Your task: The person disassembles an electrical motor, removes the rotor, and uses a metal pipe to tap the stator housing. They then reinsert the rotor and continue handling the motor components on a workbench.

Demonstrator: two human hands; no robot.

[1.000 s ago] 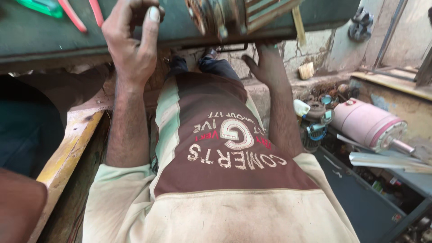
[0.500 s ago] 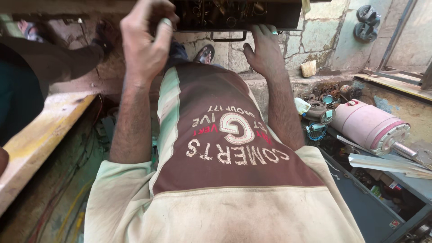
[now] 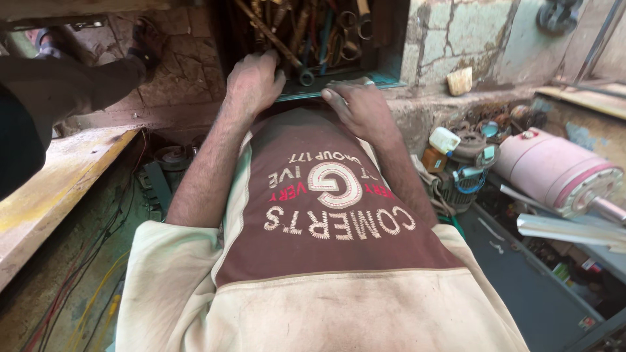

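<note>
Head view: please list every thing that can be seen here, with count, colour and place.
Drawer: one, dark green, top centre, pulled open.
Tools: many, rusty metal, inside the drawer.
Motor: one, pink, right.
Plank: one, yellowish wood, left.
Wires: several, red and yellow, lower left floor.
Stone: one, pale, on the ledge at upper right.
Leg: another person's, dark trousers, upper left.
Shirt: one, brown and cream, centre.
Left hand: on the drawer's front edge.
Right hand: on the drawer's front edge.

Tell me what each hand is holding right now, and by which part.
Both grip the tool drawer by its front edge: left hand and right hand. Neither holds a tool.
</note>
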